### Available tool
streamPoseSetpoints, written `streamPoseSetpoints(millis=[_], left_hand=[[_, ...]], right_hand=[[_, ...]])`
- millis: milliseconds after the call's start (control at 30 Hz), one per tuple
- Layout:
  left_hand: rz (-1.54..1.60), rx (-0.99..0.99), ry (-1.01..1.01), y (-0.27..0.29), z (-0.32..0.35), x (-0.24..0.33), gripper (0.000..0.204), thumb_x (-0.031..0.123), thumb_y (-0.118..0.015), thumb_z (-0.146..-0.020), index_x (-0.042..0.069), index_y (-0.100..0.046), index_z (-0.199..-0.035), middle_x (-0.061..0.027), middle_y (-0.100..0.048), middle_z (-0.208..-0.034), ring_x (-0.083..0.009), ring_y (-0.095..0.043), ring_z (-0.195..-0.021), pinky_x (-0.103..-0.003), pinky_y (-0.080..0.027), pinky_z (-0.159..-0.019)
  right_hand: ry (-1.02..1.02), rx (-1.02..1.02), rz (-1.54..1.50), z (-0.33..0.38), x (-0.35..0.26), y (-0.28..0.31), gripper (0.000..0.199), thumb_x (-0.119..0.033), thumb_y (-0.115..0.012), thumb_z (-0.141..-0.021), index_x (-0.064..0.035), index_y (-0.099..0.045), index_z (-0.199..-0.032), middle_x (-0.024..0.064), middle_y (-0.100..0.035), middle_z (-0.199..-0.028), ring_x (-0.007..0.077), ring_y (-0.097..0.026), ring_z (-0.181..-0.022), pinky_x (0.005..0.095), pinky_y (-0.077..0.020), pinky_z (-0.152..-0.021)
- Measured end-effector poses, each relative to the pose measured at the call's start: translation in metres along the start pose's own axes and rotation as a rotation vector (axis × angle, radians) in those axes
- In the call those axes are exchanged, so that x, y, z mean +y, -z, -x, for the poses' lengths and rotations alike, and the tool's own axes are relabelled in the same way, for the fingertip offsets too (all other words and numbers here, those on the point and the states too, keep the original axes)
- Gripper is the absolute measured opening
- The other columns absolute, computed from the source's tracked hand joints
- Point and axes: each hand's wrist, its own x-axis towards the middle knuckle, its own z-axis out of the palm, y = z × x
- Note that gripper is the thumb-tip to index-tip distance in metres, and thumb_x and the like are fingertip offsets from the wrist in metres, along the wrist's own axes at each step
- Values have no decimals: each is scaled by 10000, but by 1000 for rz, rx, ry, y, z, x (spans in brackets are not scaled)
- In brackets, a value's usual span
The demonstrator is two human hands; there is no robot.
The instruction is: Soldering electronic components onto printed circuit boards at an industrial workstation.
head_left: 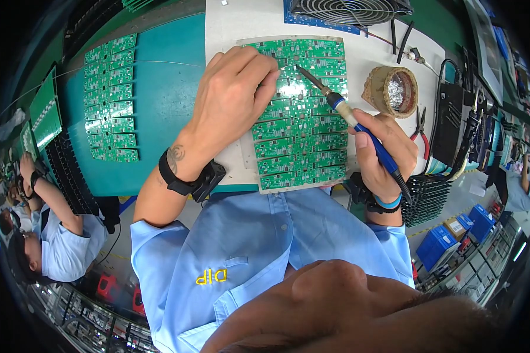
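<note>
My left hand [232, 88] is closed in a pinch on a thin solder wire [171, 62], which trails off to the left. A short end of the wire pokes out past my fingertips, over the upper part of a green circuit board panel [300, 129]. My right hand [397, 141] grips a soldering iron [383, 154] by its blue handle. The iron slants up and left, and its dark tip is close to the wire's end at the panel; whether they touch is too small to tell. The panel lies in front of me, crowded with small components.
Left on the teal mat [165, 117] lies another board panel [109, 100]. At right are a round tub [394, 91] with silvery contents, red-handled pliers [421, 132] and a black box [450, 120]. A fan [352, 9] stands at the back. A co-worker [70, 247] sits at left.
</note>
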Motion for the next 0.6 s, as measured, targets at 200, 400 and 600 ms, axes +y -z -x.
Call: streamPoseSetpoints(millis=[200,400,600], left_hand=[[-10,-8,3,2,-1,2,127,5,-749,-782,43,-661,-866,-79,-633,-826,-286,-637,-795,-403,-484,-702],[29,-8,62,1,1,4,128,9,-743,-806,29,-645,-886,-95,-629,-820,-308,-632,-776,-421,-496,-707],[107,12,138,-1,1,3,139,9,-712,-852,13,-620,-956,-131,-630,-833,-343,-624,-756,-443,-504,-722]], right_hand=[[-10,0,11,2,-2,4,238,9,-664,-909,89,-722,-1126,175,-723,-869,213,-700,-762,277,-515,-677],[-32,64,42,19,-4,15,230,-24,-638,-940,86,-723,-1124,169,-720,-838,214,-694,-750,277,-507,-669],[39,421,142,77,25,13,310,-119,-586,-988,91,-672,-1200,178,-681,-993,212,-649,-853,303,-502,-754]])
